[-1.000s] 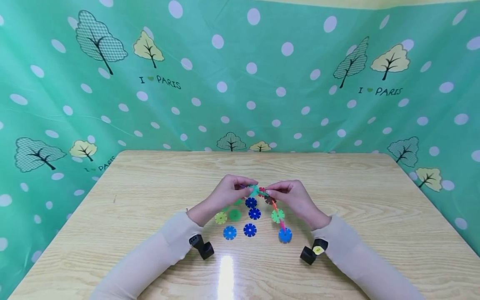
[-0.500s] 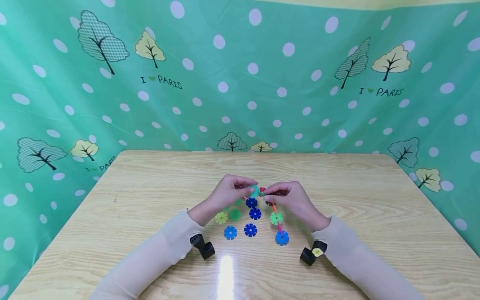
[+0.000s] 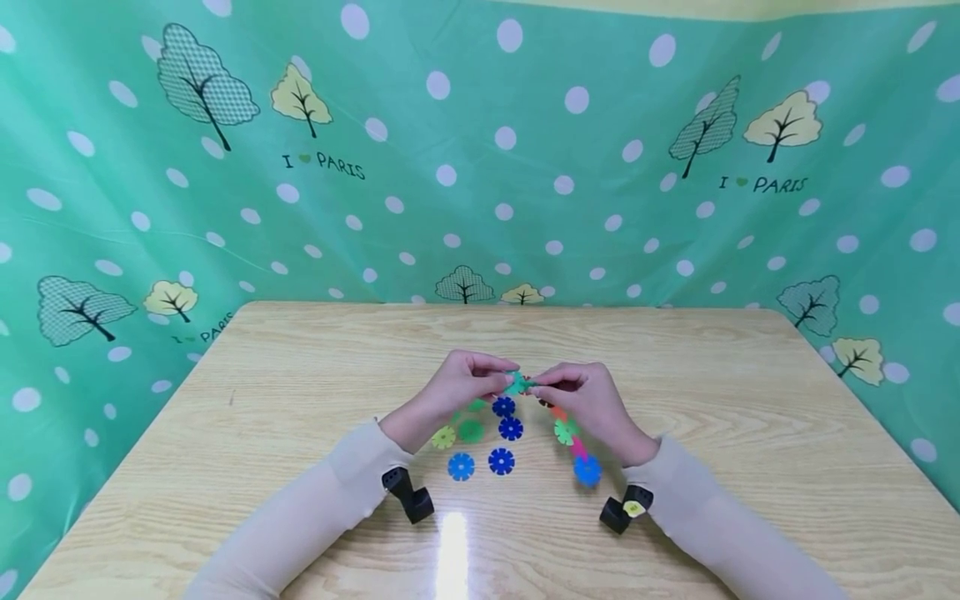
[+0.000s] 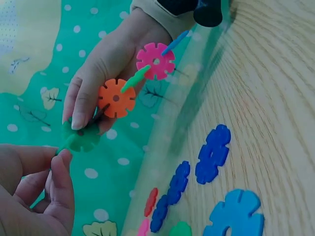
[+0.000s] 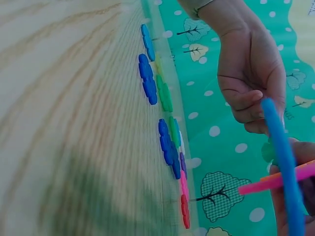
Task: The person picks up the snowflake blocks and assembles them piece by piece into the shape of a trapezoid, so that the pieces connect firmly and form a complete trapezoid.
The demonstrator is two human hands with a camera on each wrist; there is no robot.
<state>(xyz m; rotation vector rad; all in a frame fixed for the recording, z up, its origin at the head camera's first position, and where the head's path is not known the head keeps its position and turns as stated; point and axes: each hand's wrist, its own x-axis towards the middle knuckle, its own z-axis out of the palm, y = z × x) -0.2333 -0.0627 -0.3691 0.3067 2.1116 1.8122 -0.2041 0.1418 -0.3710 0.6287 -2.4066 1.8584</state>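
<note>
My left hand (image 3: 453, 387) pinches a teal notched plastic disc (image 3: 516, 383) above the table. Close on its right, my right hand (image 3: 588, 396) pinches a green notched disc (image 4: 82, 139) at the upper end of a chain of joined discs. Down the chain come a dark disc, mostly hidden by the fingers, then an orange disc (image 4: 117, 98), a light green disc (image 3: 566, 431), a pink disc (image 4: 155, 61) and a blue disc (image 3: 587, 471). The teal and green discs touch or nearly touch; whether their slots interlock I cannot tell.
Below the hands, loose discs lie on the wooden table (image 3: 300, 358): several dark blue discs (image 3: 502, 461), a lighter blue disc (image 3: 461, 467), a yellow-green disc (image 3: 443, 437) and green discs (image 3: 471, 431). A red disc (image 5: 185, 211) lies farther back. A patterned green cloth (image 3: 480, 208) hangs behind.
The hanging chain swings slightly left, then right, its blue end now farther right. The teal disc shifts a little right toward the right hand. The loose discs stay put.
</note>
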